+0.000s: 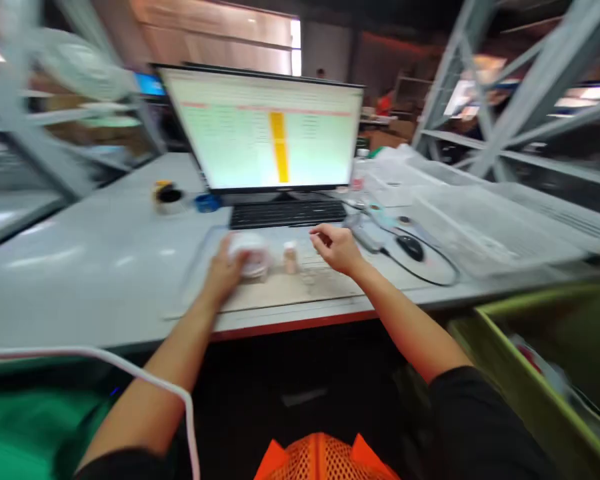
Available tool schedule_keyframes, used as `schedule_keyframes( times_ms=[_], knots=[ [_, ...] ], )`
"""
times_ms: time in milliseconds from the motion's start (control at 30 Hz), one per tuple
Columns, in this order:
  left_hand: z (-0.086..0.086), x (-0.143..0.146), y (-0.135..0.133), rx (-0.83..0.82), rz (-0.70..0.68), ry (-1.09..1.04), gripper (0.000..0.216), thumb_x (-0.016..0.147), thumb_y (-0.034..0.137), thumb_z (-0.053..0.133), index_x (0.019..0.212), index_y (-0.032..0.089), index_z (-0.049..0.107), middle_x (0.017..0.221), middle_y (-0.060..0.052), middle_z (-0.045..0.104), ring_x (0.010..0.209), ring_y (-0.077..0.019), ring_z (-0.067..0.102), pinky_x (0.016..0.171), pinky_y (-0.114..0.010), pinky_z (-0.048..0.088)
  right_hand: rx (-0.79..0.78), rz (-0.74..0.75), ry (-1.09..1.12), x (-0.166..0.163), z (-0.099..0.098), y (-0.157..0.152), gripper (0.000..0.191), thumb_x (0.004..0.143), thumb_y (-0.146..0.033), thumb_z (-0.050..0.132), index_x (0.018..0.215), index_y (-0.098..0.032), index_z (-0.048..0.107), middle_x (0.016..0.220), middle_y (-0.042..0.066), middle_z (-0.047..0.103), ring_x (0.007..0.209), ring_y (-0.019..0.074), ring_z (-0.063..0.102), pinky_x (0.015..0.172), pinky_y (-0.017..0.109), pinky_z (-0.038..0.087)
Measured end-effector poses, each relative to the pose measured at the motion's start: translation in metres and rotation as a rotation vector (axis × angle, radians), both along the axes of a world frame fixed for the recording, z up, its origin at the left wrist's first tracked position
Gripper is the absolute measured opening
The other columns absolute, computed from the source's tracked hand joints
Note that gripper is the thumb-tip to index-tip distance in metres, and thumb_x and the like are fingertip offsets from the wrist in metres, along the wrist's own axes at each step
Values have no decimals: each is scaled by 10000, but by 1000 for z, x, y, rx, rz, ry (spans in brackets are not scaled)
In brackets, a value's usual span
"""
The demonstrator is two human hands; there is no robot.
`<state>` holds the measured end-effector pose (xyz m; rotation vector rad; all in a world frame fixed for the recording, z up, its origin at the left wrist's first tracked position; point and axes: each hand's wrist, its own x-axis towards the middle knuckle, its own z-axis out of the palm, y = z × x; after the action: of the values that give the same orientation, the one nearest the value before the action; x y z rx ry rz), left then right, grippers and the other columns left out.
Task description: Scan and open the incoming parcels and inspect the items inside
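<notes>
My left hand (223, 270) is wrapped round the side of a white, round, roll-like thing (253, 252), which is too blurred to name more closely. Just right of that stands a small bottle (291, 259) with a pale cap and a light brown body, touched by neither hand. My right hand (336, 247) hovers over the work mat (260, 299) in front of the keyboard (287, 213). Its fingers are curled together, and whatever may be between them is hidden.
A lit monitor (260, 133) stands behind the keyboard. Rolls of tape, one blue (207, 203), sit on the left. To the right are a grey handheld device (365, 237), a black mouse (410, 247) with its cable, and clear plastic trays (495, 227). A green-yellow bin (530, 360) stands below.
</notes>
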<state>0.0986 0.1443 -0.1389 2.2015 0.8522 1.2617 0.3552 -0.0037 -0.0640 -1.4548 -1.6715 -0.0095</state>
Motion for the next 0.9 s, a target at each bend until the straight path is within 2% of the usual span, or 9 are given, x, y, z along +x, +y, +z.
schedule_keyframes(
  times_ms=[33, 100, 233, 400, 500, 600, 700, 767, 900],
  knots=[
    [-4, -21, 2, -21, 53, -17, 894, 975, 841, 422, 1499, 127, 547, 1415, -201, 646, 1278, -340, 637, 1123, -533, 503, -27, 57, 36, -15, -6, 23, 166, 969, -301, 614, 1032, -212, 739, 798, 10, 744, 692, 169, 675, 744, 288, 517],
    [-7, -39, 5, -62, 82, -77, 1016, 937, 914, 332, 1519, 104, 529, 1478, -219, 613, 1365, -360, 588, 1178, -498, 457, -65, 110, 93, -41, -15, 64, 178, 955, -309, 630, 1050, -205, 738, 877, 37, 770, 727, 184, 693, 768, 313, 540],
    [-5, -31, 7, -82, 82, -183, 915, 988, 849, 333, 1537, 137, 501, 1570, -197, 545, 1475, -337, 500, 1250, -441, 365, -71, 142, 129, -69, -25, 103, 293, 951, -398, 655, 1129, -178, 730, 1074, 116, 783, 936, 245, 728, 862, 381, 571],
    [-3, -27, -5, -127, -45, -178, 806, 1005, 742, 498, 1573, 178, 412, 1618, -182, 464, 1509, -335, 433, 1280, -441, 300, -43, 273, 105, -58, -32, 92, 408, 921, -460, 715, 1235, -200, 716, 1152, 115, 781, 1020, 263, 728, 959, 432, 563],
    [-4, -24, -11, -159, -117, -166, 880, 940, 700, 659, 1594, 205, 341, 1572, -177, 465, 1428, -335, 494, 1232, -437, 367, 5, 350, 44, -50, -30, 81, 216, 920, -345, 681, 1087, -226, 749, 1113, 85, 793, 1039, 265, 728, 1002, 433, 538],
    [-5, -21, -14, -231, -149, -137, 1026, 845, 635, 812, 1621, 230, 276, 1559, -170, 453, 1400, -344, 513, 1205, -447, 397, 59, 282, 76, -52, -28, 75, 138, 947, -295, 590, 934, -239, 715, 971, 57, 788, 962, 254, 730, 963, 409, 535],
    [-6, -20, -12, -350, -183, -140, 1139, 778, 635, 873, 1641, 243, 240, 1564, -182, 455, 1380, -356, 541, 1184, -466, 420, 146, 182, 197, -61, -30, 73, 145, 972, -301, 513, 949, -237, 641, 927, 49, 747, 887, 233, 708, 865, 368, 536],
    [-7, -20, -9, -412, -221, -175, 1121, 777, 686, 848, 1625, 230, 274, 1550, -191, 482, 1354, -355, 566, 1144, -454, 454, 201, 119, 285, -67, -33, 73, 136, 987, -310, 472, 983, -237, 587, 883, 37, 708, 806, 214, 681, 775, 338, 519],
    [-6, -18, -6, -428, -233, -198, 857, 841, 804, 703, 1397, 169, 557, 1375, -169, 635, 1257, -336, 615, 1059, -415, 494, 234, -1, 334, -72, -37, 75, 124, 1006, -340, 441, 1013, -248, 524, 810, 5, 636, 707, 196, 614, 699, 318, 464]
  ],
)
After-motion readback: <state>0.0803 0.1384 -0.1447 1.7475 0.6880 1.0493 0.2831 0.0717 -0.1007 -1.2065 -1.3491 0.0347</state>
